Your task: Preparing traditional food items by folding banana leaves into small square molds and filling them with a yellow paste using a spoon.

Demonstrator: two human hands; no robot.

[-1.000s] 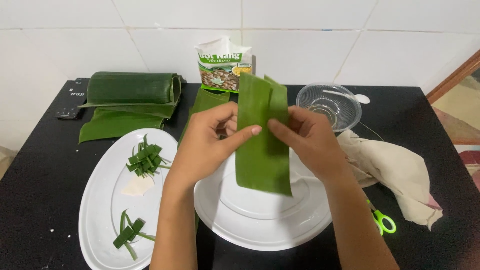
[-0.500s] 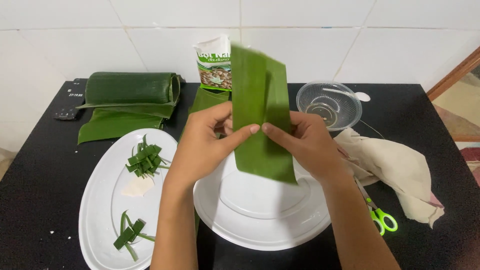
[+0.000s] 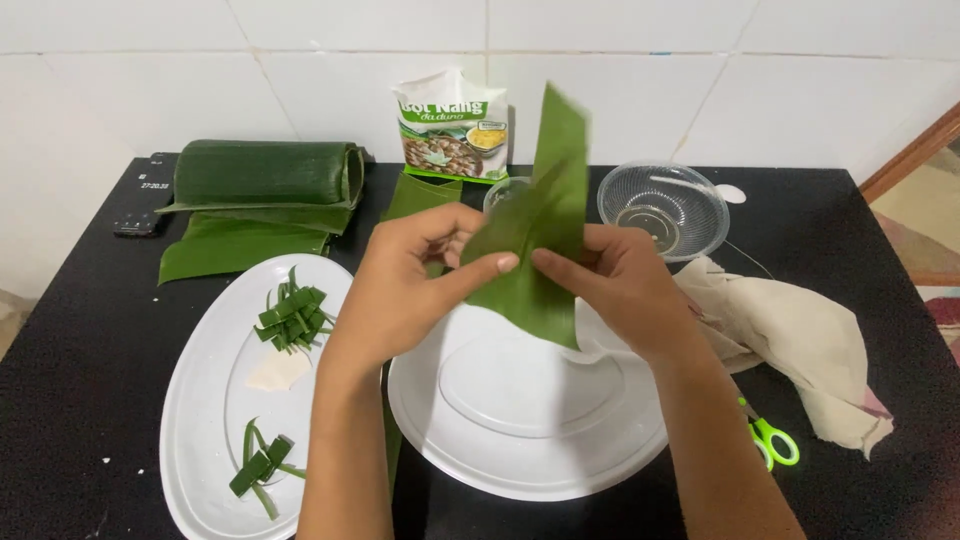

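- Black table [image 3: 90,380], round white plate [image 3: 520,440] at centre, bare.
- Leaf strip [image 3: 535,255] held above plate, partly folded, not yet closed.
- Left hand [image 3: 415,280], right hand [image 3: 615,285]: fingers pinched shut on strip.
- Folded green pieces [image 3: 293,322] already on oval plate [image 3: 200,440].

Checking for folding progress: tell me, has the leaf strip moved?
Yes. The leaf strip has tilted, its top swinging right, away from the packet.
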